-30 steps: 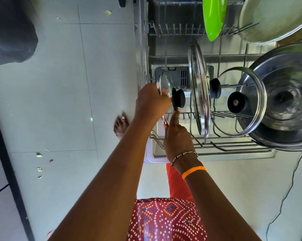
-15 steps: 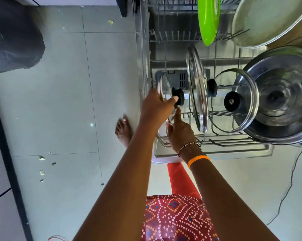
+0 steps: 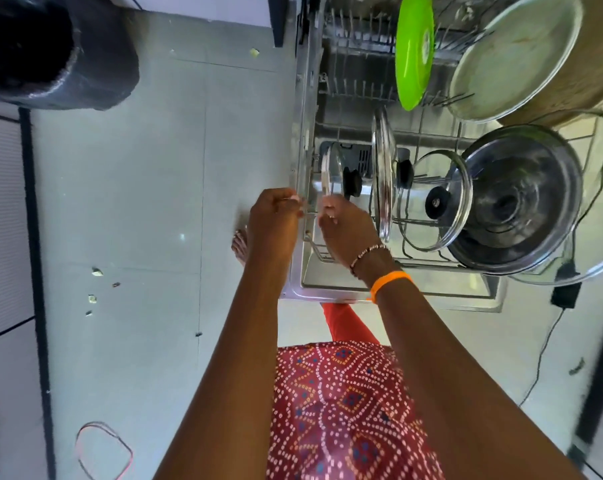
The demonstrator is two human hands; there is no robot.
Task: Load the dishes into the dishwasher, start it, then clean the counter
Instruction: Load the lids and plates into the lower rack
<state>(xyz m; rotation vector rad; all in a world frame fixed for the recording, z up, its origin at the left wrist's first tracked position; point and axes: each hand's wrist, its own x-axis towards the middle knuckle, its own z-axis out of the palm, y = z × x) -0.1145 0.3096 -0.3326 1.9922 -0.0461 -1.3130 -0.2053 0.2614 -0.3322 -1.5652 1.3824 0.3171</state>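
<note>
Crowding the rack [image 3: 431, 261]: upright lids [image 3: 383, 174], steel pot [image 3: 522, 199], green plate [image 3: 414, 50].

A bright lime-green plate [image 3: 414, 50] stands out against the grey wire rack [image 3: 359, 95]. Beside it the wide pan [image 3: 511, 60] is pale cream inside. The glass lids [image 3: 383, 174] are clear with silver rims and black knobs, and the steel pot [image 3: 522, 199] is a dark, shiny grey. The person's tunic [image 3: 341, 410] is red, patterned with white dots and diamonds touched with blue and orange; the trouser leg [image 3: 348, 323] is plain orange-red. An orange band [image 3: 390, 280] circles one wrist. The floor tiles [image 3: 120, 185] are pale grey-green, the bin liner [image 3: 50, 53] black.
</note>
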